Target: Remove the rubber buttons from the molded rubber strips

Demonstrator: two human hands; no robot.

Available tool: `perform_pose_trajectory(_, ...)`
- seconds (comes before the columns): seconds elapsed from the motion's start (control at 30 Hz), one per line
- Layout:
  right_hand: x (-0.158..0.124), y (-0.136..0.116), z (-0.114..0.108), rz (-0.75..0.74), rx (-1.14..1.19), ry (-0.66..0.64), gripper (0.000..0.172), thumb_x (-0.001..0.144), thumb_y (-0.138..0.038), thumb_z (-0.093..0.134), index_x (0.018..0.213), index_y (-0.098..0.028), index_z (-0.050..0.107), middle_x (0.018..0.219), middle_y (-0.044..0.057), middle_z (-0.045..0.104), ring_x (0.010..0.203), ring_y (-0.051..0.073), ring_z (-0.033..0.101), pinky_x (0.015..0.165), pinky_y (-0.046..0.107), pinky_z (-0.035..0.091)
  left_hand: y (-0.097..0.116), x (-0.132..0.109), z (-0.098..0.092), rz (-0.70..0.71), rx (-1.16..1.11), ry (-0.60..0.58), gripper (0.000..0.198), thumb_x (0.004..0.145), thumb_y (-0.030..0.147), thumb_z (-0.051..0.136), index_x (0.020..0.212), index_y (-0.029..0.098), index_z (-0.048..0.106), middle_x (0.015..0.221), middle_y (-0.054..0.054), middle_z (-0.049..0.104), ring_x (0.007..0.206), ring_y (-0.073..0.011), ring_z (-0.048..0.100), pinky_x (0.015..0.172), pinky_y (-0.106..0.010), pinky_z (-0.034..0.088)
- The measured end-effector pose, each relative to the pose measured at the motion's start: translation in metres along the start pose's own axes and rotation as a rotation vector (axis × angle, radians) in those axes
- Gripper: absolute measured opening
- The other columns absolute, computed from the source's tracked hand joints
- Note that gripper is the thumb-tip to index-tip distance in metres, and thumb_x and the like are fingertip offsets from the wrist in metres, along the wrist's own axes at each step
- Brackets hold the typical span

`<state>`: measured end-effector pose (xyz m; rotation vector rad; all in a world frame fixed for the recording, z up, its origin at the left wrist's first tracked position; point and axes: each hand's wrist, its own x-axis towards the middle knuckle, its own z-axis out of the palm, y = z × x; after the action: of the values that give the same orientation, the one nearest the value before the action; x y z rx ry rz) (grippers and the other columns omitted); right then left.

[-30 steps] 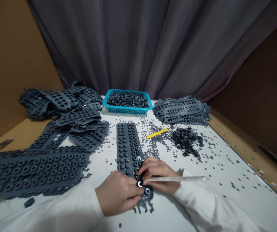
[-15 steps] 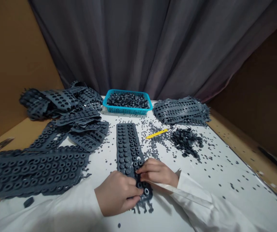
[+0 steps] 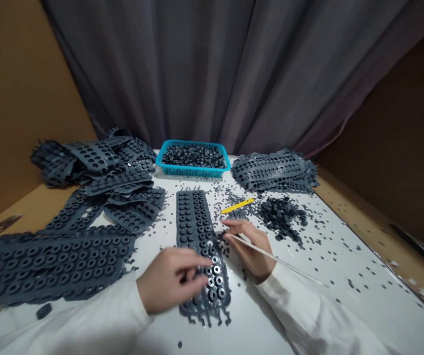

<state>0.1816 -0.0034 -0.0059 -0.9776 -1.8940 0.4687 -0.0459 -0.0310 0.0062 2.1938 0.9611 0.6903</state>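
The studded strip lies on the desk, probably light and rubbery, best held by its edge; the left hand, loosely spread, is over it (the right hand pinches a thin stick).

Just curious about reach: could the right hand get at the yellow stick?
Probably yes: nothing tall stands between the right hand and the yellow stick, though that hand holds a white stick.
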Motion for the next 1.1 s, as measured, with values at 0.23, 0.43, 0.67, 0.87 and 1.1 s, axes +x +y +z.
perform_pose_trajectory(0.23, 0.004, 0.009, -0.008, 0.149, -0.061, 0.094, 0.012, 0.084, -0.026, 0.056, 0.074, -0.02, 0.06, 0.1, 0.009, 0.066, 0.097, 0.024, 0.059, 0.085, 0.04, 0.044, -0.036, 0.077, -0.047, -0.38, 0.703, 0.197, 0.027, 0.088, 0.024, 0.047, 0.11, 0.016, 0.059, 0.105, -0.009, 0.058, 0.102, -0.0223, 0.052, 0.085, -0.031, 0.042)
perform_pose_trajectory(0.43, 0.003, 0.011, -0.008, 0.12, -0.07, 0.081, 0.013, 0.084, -0.026, 0.056, 0.073, -0.02, 0.06, 0.095, 0.008, 0.066, 0.097, 0.024, 0.058, 0.084, 0.039, 0.043, -0.068, 0.122, -0.047, -0.534, 0.794, 0.107, 0.017, 0.086, 0.026, 0.056, 0.093, 0.011, 0.061, 0.097, -0.009, 0.061, 0.092, -0.0234, 0.058, 0.076, -0.039, 0.049)
perform_pose_trajectory(0.67, 0.004, 0.009, -0.008, 0.074, -0.065, 0.086, 0.015, 0.084, -0.027, 0.056, 0.072, -0.02, 0.059, 0.087, 0.007, 0.064, 0.087, 0.022, 0.058, 0.077, 0.036, 0.044, -0.073, 0.131, -0.06, -0.473, 0.794, 0.208, 0.021, 0.09, 0.031, 0.05, 0.102, 0.015, 0.058, 0.103, -0.006, 0.06, 0.089, -0.0189, 0.059, 0.076, -0.037, 0.049)
perform_pose_trajectory(0.87, 0.002, 0.007, -0.008, 0.166, 0.024, 0.042, 0.016, 0.082, -0.026, 0.058, 0.069, -0.017, 0.059, 0.066, 0.003, 0.06, 0.061, 0.016, 0.055, 0.059, 0.029, 0.045, -0.08, 0.141, -0.069, -0.418, 0.779, 0.267, 0.019, 0.088, 0.029, 0.05, 0.082, 0.016, 0.063, 0.085, -0.01, 0.065, 0.081, -0.0234, 0.061, 0.067, -0.034, 0.045)
perform_pose_trajectory(1.1, -0.006, -0.011, 0.004, 0.26, 0.182, -0.106, 0.008, 0.072, -0.016, 0.061, 0.064, -0.015, 0.062, 0.059, 0.002, 0.06, 0.049, 0.012, 0.052, 0.044, 0.023, 0.041, -0.032, 0.096, -0.073, -0.161, 0.718, 0.195, 0.025, 0.09, 0.027, 0.042, 0.092, 0.013, 0.062, 0.091, -0.013, 0.064, 0.083, -0.0236, 0.059, 0.067, -0.032, 0.041)
